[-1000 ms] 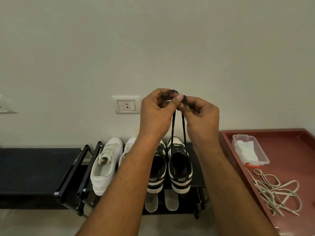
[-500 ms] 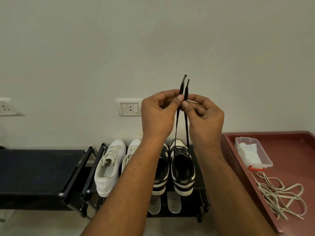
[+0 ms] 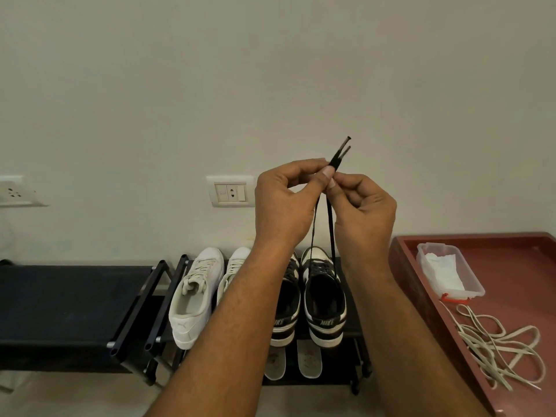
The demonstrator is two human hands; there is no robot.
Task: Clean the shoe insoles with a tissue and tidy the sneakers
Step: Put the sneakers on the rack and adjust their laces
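Both hands are raised before the wall, pinching the two ends of a black lace (image 3: 330, 227) together. The left hand (image 3: 285, 206) and right hand (image 3: 362, 210) meet at the fingertips, clamped on the lace, its tips poking up above them. The lace runs down to the right black sneaker (image 3: 323, 299) on the rack (image 3: 141, 314). Two insoles (image 3: 308, 358) lie on the shelf below. White sneakers (image 3: 192, 299) stand to the left. A tissue box (image 3: 451, 270) and loose laces (image 3: 499, 347) lie on the red tray (image 3: 421, 296).
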